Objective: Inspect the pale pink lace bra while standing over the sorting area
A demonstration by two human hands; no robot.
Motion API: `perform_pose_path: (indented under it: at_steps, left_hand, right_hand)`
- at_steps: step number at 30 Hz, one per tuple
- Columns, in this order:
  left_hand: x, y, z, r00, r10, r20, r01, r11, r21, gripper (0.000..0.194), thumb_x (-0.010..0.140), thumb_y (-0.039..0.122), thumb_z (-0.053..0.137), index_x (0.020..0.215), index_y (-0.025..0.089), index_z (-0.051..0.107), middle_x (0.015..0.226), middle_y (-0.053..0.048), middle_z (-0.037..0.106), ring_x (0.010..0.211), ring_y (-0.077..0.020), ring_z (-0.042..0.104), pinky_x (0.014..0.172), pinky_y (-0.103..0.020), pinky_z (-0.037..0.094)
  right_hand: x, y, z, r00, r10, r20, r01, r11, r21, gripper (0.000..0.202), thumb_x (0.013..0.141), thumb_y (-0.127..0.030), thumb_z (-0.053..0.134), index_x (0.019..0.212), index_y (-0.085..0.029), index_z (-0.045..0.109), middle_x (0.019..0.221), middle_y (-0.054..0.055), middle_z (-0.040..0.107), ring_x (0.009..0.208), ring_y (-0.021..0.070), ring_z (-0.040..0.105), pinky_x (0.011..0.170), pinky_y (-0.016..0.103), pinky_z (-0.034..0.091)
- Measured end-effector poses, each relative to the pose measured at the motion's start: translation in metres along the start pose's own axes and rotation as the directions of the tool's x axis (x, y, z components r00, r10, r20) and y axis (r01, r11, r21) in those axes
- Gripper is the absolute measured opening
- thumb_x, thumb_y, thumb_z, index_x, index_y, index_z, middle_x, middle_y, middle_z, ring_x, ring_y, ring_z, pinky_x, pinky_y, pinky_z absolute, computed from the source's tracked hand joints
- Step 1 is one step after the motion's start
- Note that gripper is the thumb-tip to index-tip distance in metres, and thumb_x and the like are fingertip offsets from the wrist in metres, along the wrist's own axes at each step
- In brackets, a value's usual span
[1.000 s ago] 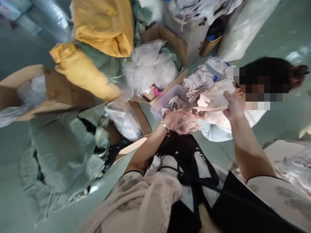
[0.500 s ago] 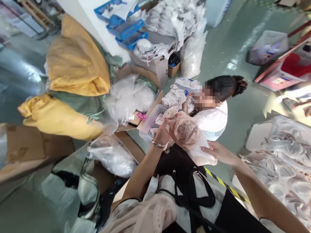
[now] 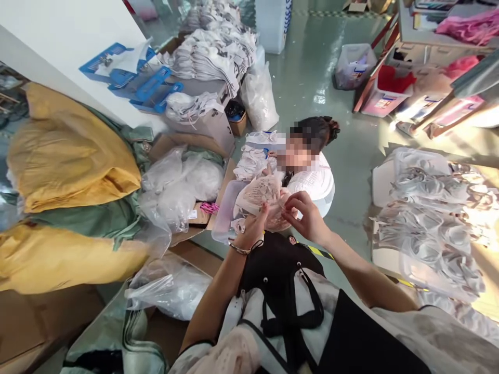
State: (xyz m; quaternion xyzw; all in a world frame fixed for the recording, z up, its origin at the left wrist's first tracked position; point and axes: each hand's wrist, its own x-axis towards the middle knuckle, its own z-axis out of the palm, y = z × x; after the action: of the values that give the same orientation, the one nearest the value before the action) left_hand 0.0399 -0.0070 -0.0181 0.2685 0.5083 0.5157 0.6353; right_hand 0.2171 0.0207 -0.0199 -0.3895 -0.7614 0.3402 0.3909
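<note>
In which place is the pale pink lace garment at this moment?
In the head view, the pale pink lace garment is near the middle, held between the left hand and right hand, with the translucent bin showing at its left.

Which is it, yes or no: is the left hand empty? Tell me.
No, the left hand holds the pink lace, with its thumb against the fabric.

The right hand (image 3: 307,218) has moved up from the lace bra's (image 3: 257,195) lower right corner and now pinches its right edge, nearer the left hand (image 3: 251,228). The yellow sack (image 3: 74,150) has shifted further left in the frame; a tabletop (image 3: 421,36) with pink fabric (image 3: 468,27) has appeared upper right.
</note>
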Motion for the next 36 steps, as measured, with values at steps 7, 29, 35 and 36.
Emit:
perform_pose_path:
  at_steps: [7, 29, 35, 36]
  left_hand:
    - [0.0, 0.003, -0.009, 0.932, 0.275, -0.236, -0.163, 0.9, 0.404, 0.027, 0.083, 0.046, 0.072, 0.089, 0.02, 0.074, 0.11, -0.012, 0.073, 0.13, -0.0296, 0.056, 0.121, -0.043, 0.032]
    - [-0.032, 0.031, 0.009, 0.975, 0.029, -0.222, -0.024, 0.999, 0.025, 0.05, 0.081, 0.066, 0.067, 0.096, 0.018, 0.072, 0.102, -0.011, 0.077, 0.111, -0.0311, 0.069, 0.089, -0.042, 0.061]
    - [-0.038, 0.033, 0.009, 0.979, -0.012, -0.204, 0.018, 0.999, 0.029, 0.056, 0.078, 0.07, 0.067, 0.097, 0.017, 0.071, 0.101, -0.014, 0.076, 0.115, -0.0357, 0.067, 0.093, -0.047, 0.06]
    - [-0.039, 0.033, 0.009, 0.979, -0.006, -0.204, 0.011, 1.0, 0.023, 0.057, 0.077, 0.07, 0.069, 0.098, 0.017, 0.071, 0.104, -0.014, 0.076, 0.115, -0.0355, 0.067, 0.094, -0.047, 0.06]
  right_hand:
    - [-0.007, -0.008, -0.002, 0.866, 0.356, 0.352, -0.474, 0.807, 0.352, 0.034, 0.087, -0.051, 0.061, 0.084, -0.017, 0.062, 0.071, 0.0, 0.057, 0.067, 0.0118, 0.049, 0.058, 0.025, 0.037]
    - [-0.022, -0.036, 0.014, 0.675, 0.442, 0.59, -0.594, -0.149, 0.791, 0.036, 0.063, -0.031, 0.091, 0.094, -0.018, 0.079, 0.089, 0.006, 0.078, 0.073, 0.0158, 0.072, 0.069, 0.025, 0.06]
    - [-0.027, -0.032, 0.02, 0.696, 0.442, 0.567, -0.575, -0.13, 0.808, 0.032, 0.059, -0.033, 0.094, 0.081, -0.015, 0.079, 0.072, 0.003, 0.074, 0.06, 0.0109, 0.068, 0.06, 0.019, 0.057]
    - [-0.027, -0.033, 0.02, 0.698, 0.443, 0.562, -0.57, -0.13, 0.811, 0.03, 0.058, -0.033, 0.094, 0.077, -0.015, 0.079, 0.07, 0.003, 0.074, 0.059, 0.0107, 0.067, 0.058, 0.019, 0.057]
